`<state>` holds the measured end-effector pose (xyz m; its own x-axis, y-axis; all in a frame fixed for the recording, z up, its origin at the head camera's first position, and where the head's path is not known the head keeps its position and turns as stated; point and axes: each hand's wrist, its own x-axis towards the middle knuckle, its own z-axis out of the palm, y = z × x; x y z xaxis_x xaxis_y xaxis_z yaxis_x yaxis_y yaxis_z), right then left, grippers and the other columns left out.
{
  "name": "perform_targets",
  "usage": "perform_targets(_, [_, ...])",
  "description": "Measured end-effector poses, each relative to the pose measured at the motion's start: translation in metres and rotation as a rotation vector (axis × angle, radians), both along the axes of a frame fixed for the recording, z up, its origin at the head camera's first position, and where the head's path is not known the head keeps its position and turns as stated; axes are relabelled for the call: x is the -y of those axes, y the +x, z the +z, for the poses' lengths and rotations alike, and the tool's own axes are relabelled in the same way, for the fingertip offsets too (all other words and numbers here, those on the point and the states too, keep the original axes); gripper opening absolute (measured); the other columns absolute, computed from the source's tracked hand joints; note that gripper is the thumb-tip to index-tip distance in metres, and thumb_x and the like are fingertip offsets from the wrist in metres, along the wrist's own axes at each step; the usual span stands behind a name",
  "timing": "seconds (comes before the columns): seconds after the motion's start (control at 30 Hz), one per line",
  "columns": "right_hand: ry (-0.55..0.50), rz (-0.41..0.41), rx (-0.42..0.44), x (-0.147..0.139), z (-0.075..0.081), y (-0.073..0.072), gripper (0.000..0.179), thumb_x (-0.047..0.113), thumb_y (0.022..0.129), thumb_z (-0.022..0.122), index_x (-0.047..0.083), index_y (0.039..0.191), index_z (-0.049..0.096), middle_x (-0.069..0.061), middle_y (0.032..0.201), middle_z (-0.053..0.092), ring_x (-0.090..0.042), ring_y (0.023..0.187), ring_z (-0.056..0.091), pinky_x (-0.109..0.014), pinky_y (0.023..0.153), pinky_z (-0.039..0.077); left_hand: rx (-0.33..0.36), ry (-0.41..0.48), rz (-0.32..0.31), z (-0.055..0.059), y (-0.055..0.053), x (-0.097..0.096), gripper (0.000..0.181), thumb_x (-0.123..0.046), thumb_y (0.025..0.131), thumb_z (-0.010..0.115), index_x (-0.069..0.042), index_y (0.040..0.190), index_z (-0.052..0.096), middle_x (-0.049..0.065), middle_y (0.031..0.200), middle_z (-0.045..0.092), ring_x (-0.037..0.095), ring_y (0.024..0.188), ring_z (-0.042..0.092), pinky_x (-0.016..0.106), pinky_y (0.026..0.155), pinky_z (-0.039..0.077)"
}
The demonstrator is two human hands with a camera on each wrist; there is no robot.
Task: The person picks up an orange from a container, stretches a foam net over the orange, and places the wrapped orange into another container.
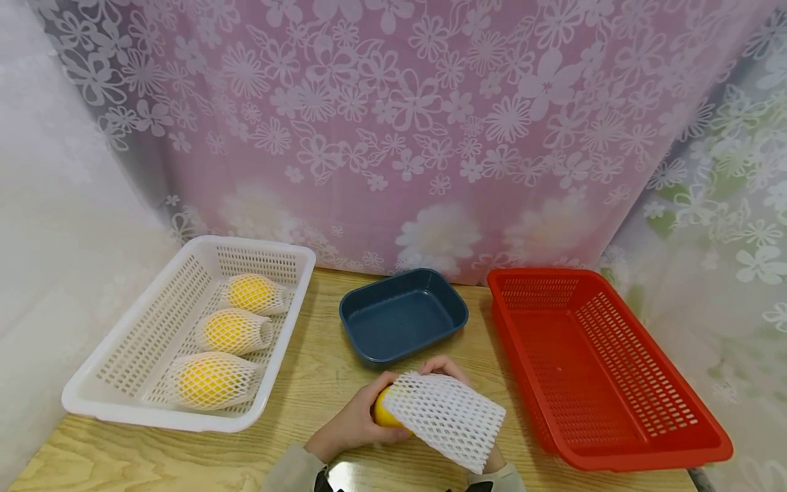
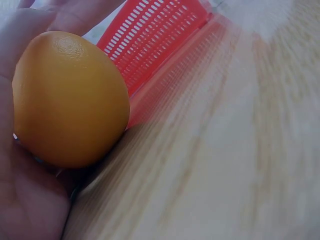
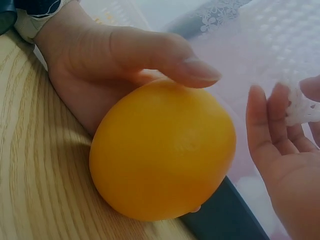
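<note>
My left hand [image 1: 359, 418] holds a smooth, bare yellow-orange fruit [image 3: 162, 150] low over the wooden table, thumb on one side and fingers round the other. In the left wrist view, the same fruit [image 2: 72, 100] rests against the palm. A white foam net sleeve [image 1: 449, 413] is pinched near one edge by my right hand [image 3: 295, 165], fingers on one side and thumb on the other. From the head view the sleeve overlaps part of the fruit and covers most of the right hand [image 1: 445, 367]; in the right wrist view it stands apart from the fruit.
A white basket [image 1: 289, 321] at left holds three yellow fruits in foam nets, one being the nearest fruit [image 1: 209, 383]. Beyond the hands stands a dark blue tub [image 1: 402, 324]. A red basket [image 1: 605, 369] is at right. A flowered curtain [image 1: 393, 137] closes off the back.
</note>
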<state>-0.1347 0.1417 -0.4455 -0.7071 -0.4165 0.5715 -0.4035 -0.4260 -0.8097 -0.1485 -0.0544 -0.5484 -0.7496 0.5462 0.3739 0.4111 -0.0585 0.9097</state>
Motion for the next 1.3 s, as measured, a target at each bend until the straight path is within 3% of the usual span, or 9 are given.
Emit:
perform_targets(0.17, [-0.025,0.034,-0.006,-0.001,-0.017,-0.008,0.018,-0.007,0.095,0.052,-0.002,0.113,0.056,0.0,0.111,0.064,-0.01,0.1,0.061,-0.022,0.084,0.051,-0.047,0.077,-0.03,-0.001,-0.002,0.002,0.069,-0.01,0.08,0.082,-0.011,0.139,0.047,0.007,0.13,0.058,0.018,0.117,0.055,0.033,0.102,0.042])
perform_targets(0.33, [-0.013,0.032,0.008,-0.002,-0.037,-0.014,0.022,-0.017,0.089,0.051,-0.02,0.11,0.046,-0.005,0.112,0.065,-0.013,0.105,0.062,-0.025,0.089,0.051,-0.055,0.19,-0.082,-0.002,-0.002,0.004,0.055,0.0,0.089,0.068,-0.004,0.14,0.048,0.007,0.134,0.055,0.017,0.122,0.052,0.036,0.103,0.043])
perform_targets(0.47, [0.027,0.018,0.05,0.001,-0.039,-0.012,0.024,-0.02,0.087,0.05,-0.022,0.111,0.045,-0.005,0.112,0.067,-0.014,0.104,0.064,-0.026,0.087,0.052,-0.129,0.199,-0.039,0.001,-0.001,0.004,0.052,0.004,0.089,0.065,0.001,0.138,0.049,0.008,0.135,0.055,0.016,0.124,0.052,0.036,0.105,0.041])
perform_targets(0.57, [0.055,0.002,0.065,0.005,-0.037,-0.008,0.024,-0.02,0.089,0.051,-0.02,0.112,0.048,-0.006,0.112,0.068,-0.015,0.103,0.064,-0.027,0.086,0.053,-0.132,0.202,-0.002,0.004,0.0,0.003,0.053,0.005,0.089,0.066,0.003,0.139,0.048,0.01,0.136,0.055,0.016,0.124,0.053,0.035,0.105,0.042])
perform_targets(0.67, [0.117,-0.059,0.064,0.009,-0.032,-0.004,0.023,-0.018,0.089,0.055,-0.014,0.112,0.054,-0.007,0.111,0.068,-0.014,0.102,0.064,-0.027,0.083,0.053,-0.085,0.232,0.022,0.006,0.002,0.003,0.052,0.007,0.09,0.065,0.004,0.138,0.048,0.011,0.134,0.056,0.017,0.122,0.054,0.035,0.102,0.044])
perform_targets(0.8, [0.234,-0.168,-0.005,0.012,-0.026,0.003,0.027,-0.016,0.087,0.061,-0.004,0.111,0.061,-0.013,0.109,0.067,-0.012,0.1,0.063,-0.027,0.079,0.054,-0.054,0.224,0.067,0.012,0.004,0.001,0.045,0.007,0.091,0.063,-0.001,0.134,0.053,0.007,0.133,0.055,0.015,0.12,0.054,0.033,0.1,0.045])
perform_targets(0.93, [0.272,-0.213,-0.112,0.015,-0.021,0.006,0.031,-0.015,0.084,0.066,0.0,0.111,0.062,-0.019,0.107,0.066,-0.012,0.093,0.062,-0.029,0.072,0.054,-0.062,0.176,0.109,0.024,0.007,0.0,0.034,0.004,0.093,0.062,-0.006,0.126,0.061,0.009,0.132,0.054,0.016,0.119,0.053,0.033,0.098,0.046])
perform_targets(1.13, [0.268,-0.238,-0.229,0.017,-0.012,0.007,0.04,-0.015,0.077,0.073,-0.001,0.112,0.061,-0.017,0.103,0.066,-0.009,0.086,0.06,-0.027,0.063,0.053,-0.051,0.221,0.091,0.042,0.011,0.001,0.024,0.008,0.091,0.063,-0.001,0.113,0.067,0.009,0.127,0.058,0.017,0.115,0.056,0.036,0.095,0.049])
perform_targets(1.3, [0.281,-0.293,-0.275,0.017,-0.01,0.009,0.043,-0.016,0.075,0.074,-0.002,0.113,0.06,-0.015,0.101,0.063,-0.013,0.082,0.058,-0.025,0.06,0.052,-0.099,0.271,0.076,0.05,0.01,0.002,0.037,0.01,0.085,0.07,0.003,0.119,0.06,0.015,0.116,0.062,0.017,0.105,0.061,0.035,0.088,0.052])
